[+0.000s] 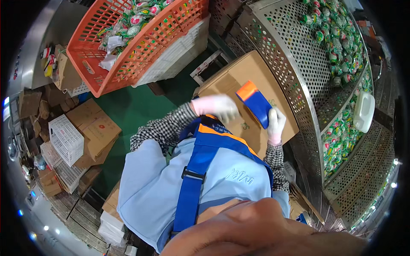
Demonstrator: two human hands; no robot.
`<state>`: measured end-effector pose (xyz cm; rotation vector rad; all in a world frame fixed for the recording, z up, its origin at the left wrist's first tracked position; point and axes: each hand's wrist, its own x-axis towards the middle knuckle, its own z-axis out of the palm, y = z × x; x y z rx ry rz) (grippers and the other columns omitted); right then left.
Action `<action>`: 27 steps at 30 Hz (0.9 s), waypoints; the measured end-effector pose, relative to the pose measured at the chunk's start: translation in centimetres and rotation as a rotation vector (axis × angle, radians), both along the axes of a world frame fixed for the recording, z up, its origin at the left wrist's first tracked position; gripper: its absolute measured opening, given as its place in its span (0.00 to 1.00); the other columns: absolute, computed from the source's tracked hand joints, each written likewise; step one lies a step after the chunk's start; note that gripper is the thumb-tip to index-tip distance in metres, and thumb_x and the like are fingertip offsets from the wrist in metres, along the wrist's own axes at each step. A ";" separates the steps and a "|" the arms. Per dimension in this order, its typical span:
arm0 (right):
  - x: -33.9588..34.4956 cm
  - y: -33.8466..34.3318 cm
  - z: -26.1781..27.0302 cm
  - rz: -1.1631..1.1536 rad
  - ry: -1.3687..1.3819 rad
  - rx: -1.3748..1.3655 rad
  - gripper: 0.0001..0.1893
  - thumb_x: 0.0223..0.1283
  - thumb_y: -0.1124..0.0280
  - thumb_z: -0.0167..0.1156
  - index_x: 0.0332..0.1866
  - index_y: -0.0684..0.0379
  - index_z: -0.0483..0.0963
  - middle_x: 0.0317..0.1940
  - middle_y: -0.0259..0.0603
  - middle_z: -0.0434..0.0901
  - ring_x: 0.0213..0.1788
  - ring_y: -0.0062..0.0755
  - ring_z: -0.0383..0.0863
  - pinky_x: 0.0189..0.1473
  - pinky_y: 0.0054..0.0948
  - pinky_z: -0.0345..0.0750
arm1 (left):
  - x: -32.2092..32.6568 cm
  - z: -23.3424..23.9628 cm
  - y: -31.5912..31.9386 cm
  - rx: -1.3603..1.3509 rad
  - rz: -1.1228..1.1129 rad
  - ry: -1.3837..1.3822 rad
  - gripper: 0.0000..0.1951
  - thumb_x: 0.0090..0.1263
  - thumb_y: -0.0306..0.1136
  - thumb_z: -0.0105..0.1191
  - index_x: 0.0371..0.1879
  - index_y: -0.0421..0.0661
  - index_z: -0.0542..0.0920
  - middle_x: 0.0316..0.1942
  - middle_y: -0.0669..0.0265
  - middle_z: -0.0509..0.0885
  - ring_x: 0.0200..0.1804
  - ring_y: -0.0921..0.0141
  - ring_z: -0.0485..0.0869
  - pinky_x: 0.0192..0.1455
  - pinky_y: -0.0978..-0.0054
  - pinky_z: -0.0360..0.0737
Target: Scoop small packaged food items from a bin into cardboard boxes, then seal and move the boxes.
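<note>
My left hand [217, 107], in a white glove with a pink cuff, is above a closed cardboard carton [256, 68]. Its fingers bend downward and look blurred; whether anything is under them is hidden. To its right, my right hand [276, 124], gloved the same way, grips the lower end of a blue strip [259, 107] with an orange far end. The strip slants over the carton top, which bears green handwritten marks. It matches the colours of my blue apron [208, 145], but I cannot tell whether they are joined.
A perforated metal bin [296, 41] with many wrapped sweets rises at the right, a white plastic scoop [364, 112] at its rim. Ahead on the left, an orange basket [144, 48] holds more sweets. Flattened cartons [93, 128] and a white crate [66, 139] lie farther left.
</note>
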<state>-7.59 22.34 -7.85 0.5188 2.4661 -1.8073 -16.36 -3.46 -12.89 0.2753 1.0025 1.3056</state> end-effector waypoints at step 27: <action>2.3 2.6 -2.0 0.005 0.044 -0.167 0.22 0.63 0.53 0.54 0.35 0.68 0.77 0.25 0.27 0.72 0.29 0.16 0.67 0.32 0.20 0.63 | -4.0 5.9 2.8 0.018 0.302 -0.342 0.20 0.75 0.47 0.49 0.53 0.45 0.78 0.48 0.68 0.82 0.45 0.74 0.81 0.47 0.74 0.78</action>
